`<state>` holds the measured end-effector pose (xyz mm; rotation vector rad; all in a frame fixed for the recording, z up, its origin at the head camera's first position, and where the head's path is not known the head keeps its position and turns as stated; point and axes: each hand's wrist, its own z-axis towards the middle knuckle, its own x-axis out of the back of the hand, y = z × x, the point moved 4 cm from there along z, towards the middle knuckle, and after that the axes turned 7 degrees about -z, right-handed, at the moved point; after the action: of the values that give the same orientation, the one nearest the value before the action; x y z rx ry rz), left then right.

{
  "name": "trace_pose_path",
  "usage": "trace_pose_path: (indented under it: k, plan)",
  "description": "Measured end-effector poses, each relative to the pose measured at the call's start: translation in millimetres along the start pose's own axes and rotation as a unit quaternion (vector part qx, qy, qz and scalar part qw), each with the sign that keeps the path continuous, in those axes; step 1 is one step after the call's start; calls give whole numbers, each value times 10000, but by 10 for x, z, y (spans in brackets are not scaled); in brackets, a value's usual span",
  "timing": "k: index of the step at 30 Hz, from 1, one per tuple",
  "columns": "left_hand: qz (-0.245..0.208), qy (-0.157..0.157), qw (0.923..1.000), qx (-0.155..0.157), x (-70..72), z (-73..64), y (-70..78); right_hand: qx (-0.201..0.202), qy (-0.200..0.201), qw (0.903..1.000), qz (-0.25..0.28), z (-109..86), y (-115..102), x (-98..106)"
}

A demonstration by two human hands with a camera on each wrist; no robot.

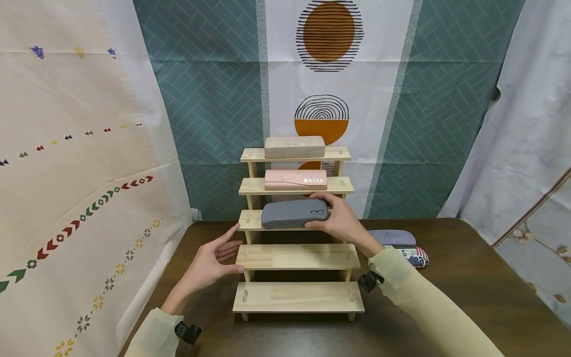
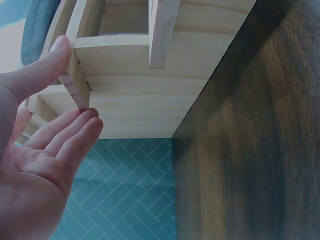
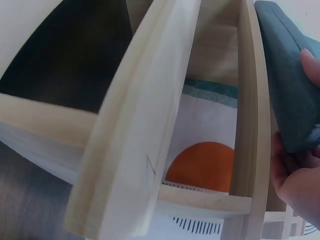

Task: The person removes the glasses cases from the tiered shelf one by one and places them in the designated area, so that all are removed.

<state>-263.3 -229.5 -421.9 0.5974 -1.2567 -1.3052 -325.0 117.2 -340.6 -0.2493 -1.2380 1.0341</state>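
Observation:
A dark grey glasses case [image 1: 290, 214] with a small spectacles print lies on the middle step of a wooden tiered rack [image 1: 298, 257]. My right hand [image 1: 336, 218] grips its right end, thumb at the front and fingers behind; the right wrist view also catches the case [image 3: 287, 75] beside the step's edge. At the rack's left side my left hand [image 1: 214, 260] has its fingers spread, and its fingertips touch the end of a wooden step [image 2: 76, 82]. On the steps above sit a pink glasses case [image 1: 296, 180] and a beige case [image 1: 294, 147].
Right of the rack, a purple case [image 1: 392, 237] and a patterned case [image 1: 415, 256] lie on the dark wooden table [image 1: 450, 282]. Cloth hangs behind the rack [image 1: 214, 109] and along both sides.

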Motion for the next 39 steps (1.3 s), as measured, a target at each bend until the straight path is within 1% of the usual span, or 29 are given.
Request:
trace_pose_path:
  k: [8,15,21,25,29,35,39]
  plan:
    - [10,3,10000,-36,6,-2,3,18,328,9991,266,-51,-76,4]
    - [-9,-11,10000,-50,7,-4,-4,-5,483,9974,535,-108,-102,10]
    - [-43,5,10000,-36,7,-6,-19,67,574,9954,769,-143,-102,26]
    - [-46,1,10000,-32,8,-4,-20,106,575,9937,958,-190,-102,43]
    - [-29,9,10000,-42,6,-5,-17,33,511,9920,1155,-261,-101,68]
    - [-76,7,9999,-72,2,-9,-14,4,461,9916,1207,-377,-81,120]
    - [-77,6,9999,-96,3,-11,-14,69,494,9910,1242,-443,-50,160]
